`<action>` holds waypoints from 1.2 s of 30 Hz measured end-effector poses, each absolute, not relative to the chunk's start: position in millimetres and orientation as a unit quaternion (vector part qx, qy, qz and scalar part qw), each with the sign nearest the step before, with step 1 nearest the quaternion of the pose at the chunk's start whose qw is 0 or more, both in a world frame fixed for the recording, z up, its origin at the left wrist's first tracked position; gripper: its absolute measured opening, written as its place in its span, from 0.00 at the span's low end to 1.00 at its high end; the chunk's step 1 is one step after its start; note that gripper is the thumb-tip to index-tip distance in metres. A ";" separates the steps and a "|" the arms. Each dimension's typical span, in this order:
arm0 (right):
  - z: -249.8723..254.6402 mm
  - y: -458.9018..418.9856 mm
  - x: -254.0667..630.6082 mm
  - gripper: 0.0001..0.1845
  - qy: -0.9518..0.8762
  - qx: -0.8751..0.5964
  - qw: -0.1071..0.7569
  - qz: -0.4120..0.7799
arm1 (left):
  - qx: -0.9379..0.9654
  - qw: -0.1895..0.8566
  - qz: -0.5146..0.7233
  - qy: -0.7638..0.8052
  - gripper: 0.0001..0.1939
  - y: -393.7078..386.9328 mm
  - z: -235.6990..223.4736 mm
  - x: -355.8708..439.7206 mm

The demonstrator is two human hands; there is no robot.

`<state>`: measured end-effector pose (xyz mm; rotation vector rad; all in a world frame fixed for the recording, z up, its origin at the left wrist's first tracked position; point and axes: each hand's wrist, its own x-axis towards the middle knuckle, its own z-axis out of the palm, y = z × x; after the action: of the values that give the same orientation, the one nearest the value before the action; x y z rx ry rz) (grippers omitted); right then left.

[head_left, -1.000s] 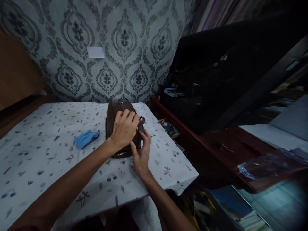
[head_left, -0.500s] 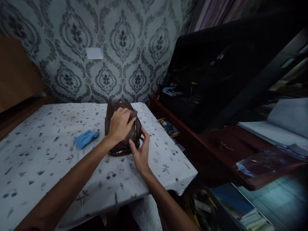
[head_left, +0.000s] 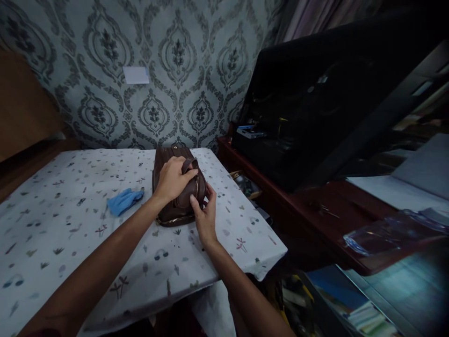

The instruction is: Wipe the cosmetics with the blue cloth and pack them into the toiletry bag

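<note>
A dark brown leather bag with gold-coloured zips lies on the patterned white tablecloth. My left hand rests over its top, fingers curled by a short strap loop and the thumb at the upper end of the curved zip. On the bag's right side, my right hand grips the edge, thumb on the front near the zip and fingers round the far side. The fingertips of the left hand are partly hidden by the strap. To the left of the bag lies a crumpled blue cloth, touched by neither hand.
A large black television stands on a dark red cabinet at the right, with papers and a clear plastic wrapper. An open drawer juts beside the table. Patterned wallpaper is behind; a brown wooden panel is at left.
My left hand has shifted slightly, and the strap loop now stands up more clearly beside its fingers. My right hand keeps its grip on the bag's side, with little movement.
</note>
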<state>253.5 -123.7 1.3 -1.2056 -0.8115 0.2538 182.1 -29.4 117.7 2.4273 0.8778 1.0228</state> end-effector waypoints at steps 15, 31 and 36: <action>-3.7 -118.4 252.9 0.35 -0.362 -0.547 0.746 0.114 | 0.905 0.172 0.324 0.215 0.02 -43.9 119.6 172.2; -6.2 -124.7 248.3 0.46 -0.389 -0.595 0.699 0.085 | 0.901 0.139 0.299 0.282 0.14 -33.9 131.3 120.7; -3.8 -125.1 245.5 0.47 -0.387 -0.588 0.704 0.090 | 0.914 0.120 0.288 0.259 0.05 -34.9 123.9 118.0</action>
<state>245.5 -125.1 -3.8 -1.3087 -0.8597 0.1993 118.0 -34.9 123.9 2.6707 0.7563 0.8411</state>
